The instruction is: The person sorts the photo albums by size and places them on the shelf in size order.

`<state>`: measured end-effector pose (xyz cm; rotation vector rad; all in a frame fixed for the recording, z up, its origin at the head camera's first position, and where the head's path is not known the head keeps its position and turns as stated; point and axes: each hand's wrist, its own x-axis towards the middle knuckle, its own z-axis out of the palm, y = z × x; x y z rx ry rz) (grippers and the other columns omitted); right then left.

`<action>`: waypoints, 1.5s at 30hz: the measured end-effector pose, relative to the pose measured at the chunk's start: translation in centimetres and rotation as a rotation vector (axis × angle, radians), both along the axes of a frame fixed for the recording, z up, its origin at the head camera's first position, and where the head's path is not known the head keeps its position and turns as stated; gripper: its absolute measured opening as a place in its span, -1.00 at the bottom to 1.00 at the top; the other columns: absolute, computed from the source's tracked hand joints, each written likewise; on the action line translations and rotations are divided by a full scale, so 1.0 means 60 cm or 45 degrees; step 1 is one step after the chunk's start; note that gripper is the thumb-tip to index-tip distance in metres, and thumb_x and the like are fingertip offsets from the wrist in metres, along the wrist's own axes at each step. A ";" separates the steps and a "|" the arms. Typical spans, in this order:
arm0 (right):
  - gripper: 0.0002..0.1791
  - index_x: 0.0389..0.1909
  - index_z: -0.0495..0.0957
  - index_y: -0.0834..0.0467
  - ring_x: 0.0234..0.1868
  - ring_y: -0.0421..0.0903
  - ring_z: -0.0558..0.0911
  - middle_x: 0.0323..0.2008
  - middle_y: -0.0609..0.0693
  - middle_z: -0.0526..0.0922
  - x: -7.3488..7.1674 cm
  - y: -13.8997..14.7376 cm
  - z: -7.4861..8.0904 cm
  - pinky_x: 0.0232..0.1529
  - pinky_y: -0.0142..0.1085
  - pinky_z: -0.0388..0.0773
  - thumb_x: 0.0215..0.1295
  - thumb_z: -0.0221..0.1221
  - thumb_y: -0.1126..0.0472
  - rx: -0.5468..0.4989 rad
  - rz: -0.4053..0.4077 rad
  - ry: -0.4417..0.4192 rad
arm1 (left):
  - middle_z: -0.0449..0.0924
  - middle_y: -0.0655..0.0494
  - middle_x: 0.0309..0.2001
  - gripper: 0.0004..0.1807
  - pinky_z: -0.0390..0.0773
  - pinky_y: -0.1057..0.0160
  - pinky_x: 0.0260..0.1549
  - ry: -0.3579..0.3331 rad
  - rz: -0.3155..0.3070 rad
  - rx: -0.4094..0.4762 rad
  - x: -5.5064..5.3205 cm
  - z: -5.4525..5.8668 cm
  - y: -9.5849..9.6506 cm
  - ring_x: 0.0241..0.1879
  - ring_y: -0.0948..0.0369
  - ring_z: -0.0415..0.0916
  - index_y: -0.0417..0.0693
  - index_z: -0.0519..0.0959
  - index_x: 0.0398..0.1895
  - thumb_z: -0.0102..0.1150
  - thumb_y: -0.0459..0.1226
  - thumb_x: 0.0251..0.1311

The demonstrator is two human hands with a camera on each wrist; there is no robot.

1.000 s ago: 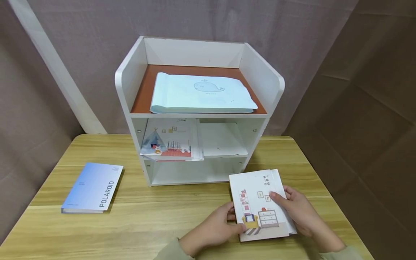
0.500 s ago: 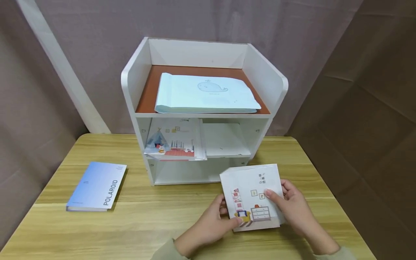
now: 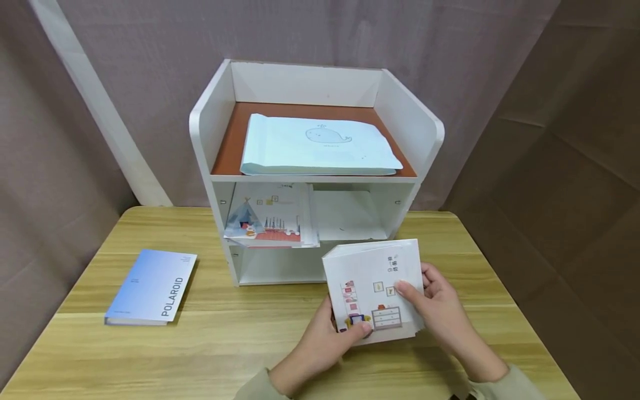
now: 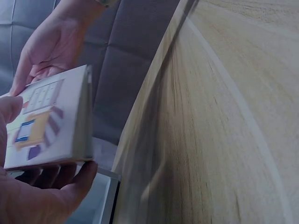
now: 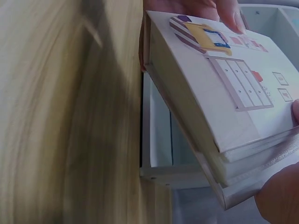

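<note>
A thick white photo album point(image 3: 370, 294) with a drawn armchair and chest of drawers on its cover is held up off the table in front of the shelf. My left hand point(image 3: 327, 336) grips its left lower side, thumb on the cover and fingers underneath. On the opposite side my right hand point(image 3: 442, 311) grips it, thumb across the cover. In the right wrist view the album point(image 5: 187, 93) is tilted, its thick page edges showing. The left wrist view shows the left fingers point(image 4: 79, 184) curled under its lower edge.
A small white shelf point(image 3: 400, 122) stands at the back of the wooden table point(image 3: 240, 344). On its brown top lies a light blue whale-print book point(image 3: 325, 144); several illustrated albums point(image 3: 270, 216) lie in the middle tier. A blue POLAROID album point(image 3: 150, 289) lies at the left.
Both hands have carried the white album leftward and up, closer to the shelf's front. The view has shifted slightly; the shelf's contents and the blue album stay put.
</note>
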<state>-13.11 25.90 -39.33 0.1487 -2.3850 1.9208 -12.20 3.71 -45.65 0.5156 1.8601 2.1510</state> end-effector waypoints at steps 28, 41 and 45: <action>-0.49 0.21 0.26 0.23 -0.29 0.06 0.70 -0.10 0.11 0.64 -0.022 -0.040 0.010 -0.36 -0.03 0.67 0.34 0.22 0.20 -0.068 0.071 -0.072 | 0.65 0.13 -0.11 -0.60 0.65 0.18 -0.19 0.099 0.309 0.092 0.003 -0.002 -0.006 -0.18 0.13 0.64 0.07 0.46 0.12 0.28 -0.20 0.23; -0.53 0.17 0.30 0.29 -0.20 0.00 0.69 -0.12 0.20 0.66 -0.016 -0.048 -0.018 -0.23 -0.19 0.67 0.35 0.20 0.23 -0.016 0.173 -0.092 | 0.66 0.08 -0.15 -0.62 0.66 0.23 -0.29 0.144 0.413 0.084 -0.015 0.030 -0.022 -0.24 0.16 0.63 -0.08 0.46 0.11 0.25 -0.26 0.26; -0.54 0.18 0.33 0.29 -0.18 -0.04 0.68 -0.13 0.17 0.68 -0.016 -0.051 -0.025 -0.19 -0.25 0.65 0.35 0.20 0.22 0.007 0.168 -0.071 | 0.66 0.07 -0.18 -0.67 0.65 0.25 -0.30 0.145 0.431 0.019 -0.015 0.069 -0.032 -0.27 0.20 0.61 -0.15 0.49 0.07 0.23 -0.31 0.26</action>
